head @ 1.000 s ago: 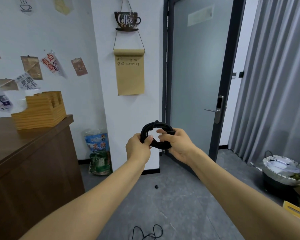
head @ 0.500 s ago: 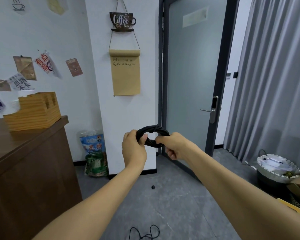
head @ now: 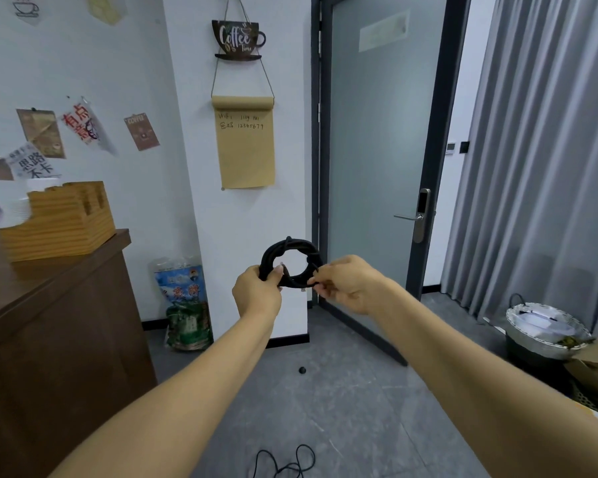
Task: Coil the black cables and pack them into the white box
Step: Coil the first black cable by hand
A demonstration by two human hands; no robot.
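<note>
A black cable wound into a small round coil point(head: 296, 248) is held up in front of me at chest height. My left hand point(head: 256, 293) grips the coil's left side with the thumb over it. On the coil's right side, my right hand point(head: 347, 282) pinches the cable near its loose end. Another black cable point(head: 285, 464) lies in loose loops on the grey floor at the bottom edge. The white box is not in view.
A dark wooden counter point(head: 49, 305) with a wooden organiser point(head: 57, 220) stands at the left. A printed bag point(head: 185, 305) leans against the white pillar. Ahead is a frosted glass door point(head: 377, 150). A foil-lined bin point(head: 546, 331) and cardboard sit at the right by grey curtains.
The coil has turned to face me as an open ring. My right hand slid from covering the coil to pinching its right side. The view shifted slightly.
</note>
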